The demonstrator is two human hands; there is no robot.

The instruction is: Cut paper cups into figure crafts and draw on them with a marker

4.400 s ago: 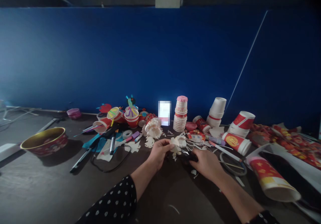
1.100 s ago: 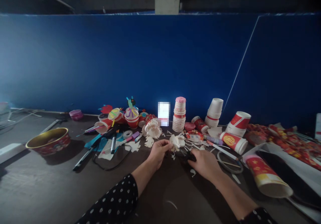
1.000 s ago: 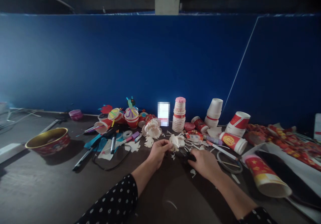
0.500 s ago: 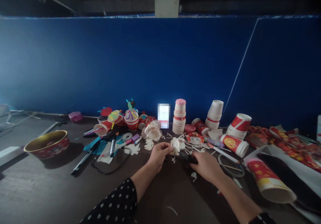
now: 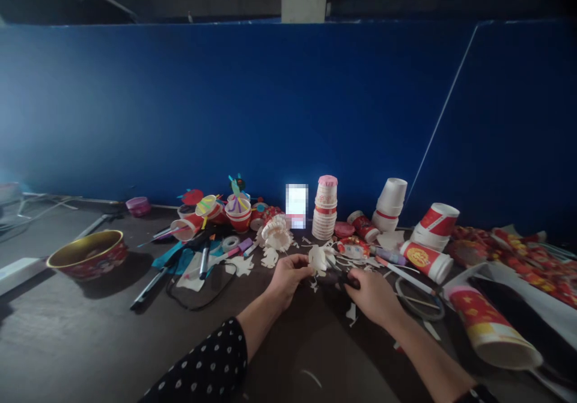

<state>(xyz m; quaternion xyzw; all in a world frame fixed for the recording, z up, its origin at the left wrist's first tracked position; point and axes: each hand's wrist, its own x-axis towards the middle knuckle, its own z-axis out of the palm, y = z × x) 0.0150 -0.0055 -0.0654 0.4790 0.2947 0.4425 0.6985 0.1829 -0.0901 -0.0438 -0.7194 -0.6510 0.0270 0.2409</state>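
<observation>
Cut paper-cup flower [image 5: 318, 258], white, fringed petals: held in the air just above the table, near centre of view. Left hand [image 5: 287, 279]: narrow pinch, fingers [image 5: 299, 264] closed on the flower's lower edge. Right hand [image 5: 374, 298]: curled over dark-handled scissors [image 5: 345, 279], which are mostly hidden by the fingers; the tool's dark end lies just beside the flower. Hands close together, not touching.

Left forearm in a black sleeve [image 5: 202, 361] with white dots. White paper scraps [image 5: 351, 313] lie around both hands on the dark table [image 5: 67, 331]. Fringed paper-cup piece [image 5: 276, 233] sits ahead of the left hand. Further back: tall stack of paper cups [image 5: 324, 207] with a pink top; white cups [image 5: 390, 198] beyond it. To the right, a red-and-white cup [image 5: 426, 260] and a larger red-and-gold cup [image 5: 491, 337], both on their sides; red printed paper [image 5: 500, 249] beyond. To the left, tape roll [image 5: 230, 243], black marker [image 5: 204, 260], and a gold-lined red bowl [image 5: 88, 254]. Blue wall [image 5: 225, 108] behind.
</observation>
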